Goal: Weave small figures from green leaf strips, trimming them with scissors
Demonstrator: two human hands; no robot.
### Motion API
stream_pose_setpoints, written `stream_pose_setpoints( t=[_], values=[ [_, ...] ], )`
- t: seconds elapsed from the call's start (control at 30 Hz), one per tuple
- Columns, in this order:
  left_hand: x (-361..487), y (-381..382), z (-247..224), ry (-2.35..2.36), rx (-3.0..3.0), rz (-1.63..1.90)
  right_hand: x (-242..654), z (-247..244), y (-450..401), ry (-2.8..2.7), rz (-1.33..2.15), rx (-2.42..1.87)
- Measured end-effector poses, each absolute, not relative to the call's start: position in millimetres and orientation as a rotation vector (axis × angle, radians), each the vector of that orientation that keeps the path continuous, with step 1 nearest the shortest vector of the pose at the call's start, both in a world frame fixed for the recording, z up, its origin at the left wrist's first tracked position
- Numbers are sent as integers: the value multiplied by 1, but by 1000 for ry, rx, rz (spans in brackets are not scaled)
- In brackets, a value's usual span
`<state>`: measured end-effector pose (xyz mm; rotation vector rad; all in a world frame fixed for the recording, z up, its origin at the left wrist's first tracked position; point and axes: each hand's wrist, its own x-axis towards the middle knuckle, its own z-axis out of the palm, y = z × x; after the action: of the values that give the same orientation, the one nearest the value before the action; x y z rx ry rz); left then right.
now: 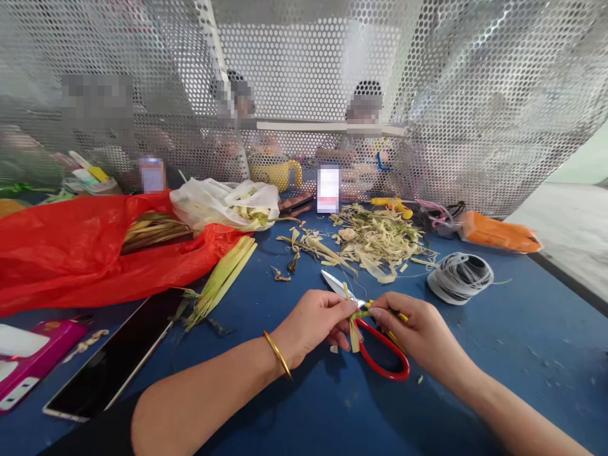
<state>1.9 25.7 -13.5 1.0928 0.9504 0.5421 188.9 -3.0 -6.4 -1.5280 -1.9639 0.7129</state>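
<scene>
Pinching in the head view: left hand [311, 324] and right hand [420, 326] both grip a small leaf piece [354, 335], narrow grips, above red-handled scissors [336, 284] on the tabletop [285, 405]. Progress, judged: piece partly worked, loose ends showing; scraps [380, 240] piled beyond. Long strips [230, 272] lie unworked beside the red bag [95, 247]. Count finished: cannot tell.
</scene>
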Motion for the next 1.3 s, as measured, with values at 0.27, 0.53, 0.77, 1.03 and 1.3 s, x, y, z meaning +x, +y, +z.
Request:
stream_pose_setpoints(
  t=[0.27,0.53,0.77,1.03,1.3],
  values=[
    [-3,33,-8,1067,1229,687,194,-5,0,-1933,553,-1471],
    [-30,56,22,1275,1268,1097,191,1,-9,-2009,262,-1442],
    [-47,39,28,1412,1397,1176,175,-18,-16,-2182,246,-1416],
    [-37,1,16,1469,1756,1070,175,-14,-16,-2219,94,-1377],
    [-34,-1,2,1478,1827,953,190,-9,-5,-2124,-12,-1509]
  ],
)
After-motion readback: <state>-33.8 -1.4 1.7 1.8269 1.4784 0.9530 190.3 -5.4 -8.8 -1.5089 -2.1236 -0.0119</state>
